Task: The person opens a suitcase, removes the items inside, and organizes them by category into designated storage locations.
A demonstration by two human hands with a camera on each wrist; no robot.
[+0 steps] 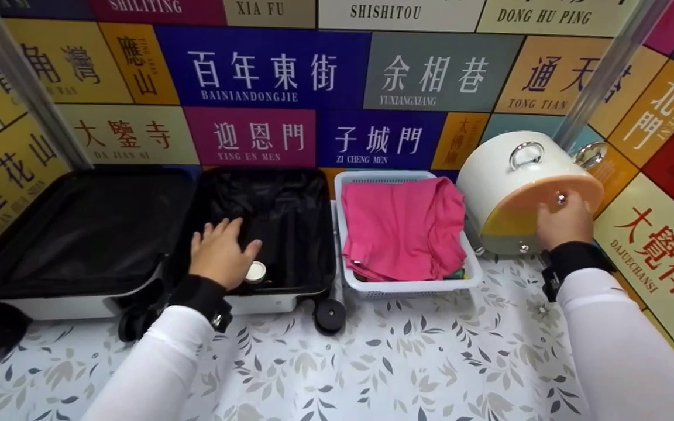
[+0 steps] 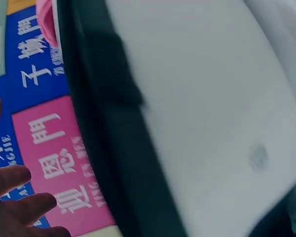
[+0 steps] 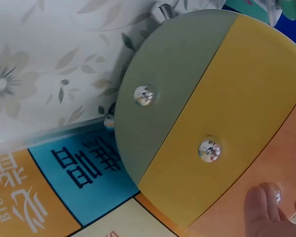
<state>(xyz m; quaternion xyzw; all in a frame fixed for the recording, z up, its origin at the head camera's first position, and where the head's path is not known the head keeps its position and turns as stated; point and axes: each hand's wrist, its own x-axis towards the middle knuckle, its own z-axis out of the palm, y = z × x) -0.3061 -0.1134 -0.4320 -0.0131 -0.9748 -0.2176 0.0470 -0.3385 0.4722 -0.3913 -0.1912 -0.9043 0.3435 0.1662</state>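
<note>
A round white jewelry box [image 1: 492,169] with a chrome carry handle stands at the right. Its front has orange, yellow [image 3: 227,108] and green [image 3: 172,84] drawers with crystal knobs. My right hand [image 1: 568,222] pinches the knob [image 3: 277,195] of the orange top drawer [image 1: 547,190], whose front sits level with the others. Over the open black-lined suitcase [image 1: 296,234] my left hand [image 1: 223,254] hovers, palm down with fingers spread and nothing in it. Beside its thumb, a small round white-topped object [image 1: 256,271] lies in the suitcase's near part.
Between suitcase and jewelry box stands a white plastic basket [image 1: 413,286] with folded pink cloth [image 1: 404,228] on top. The suitcase's other half [image 1: 85,228] lies open at the left. Its wheels [image 1: 330,317] stick out toward me. A patterned wall with place names rises behind.
</note>
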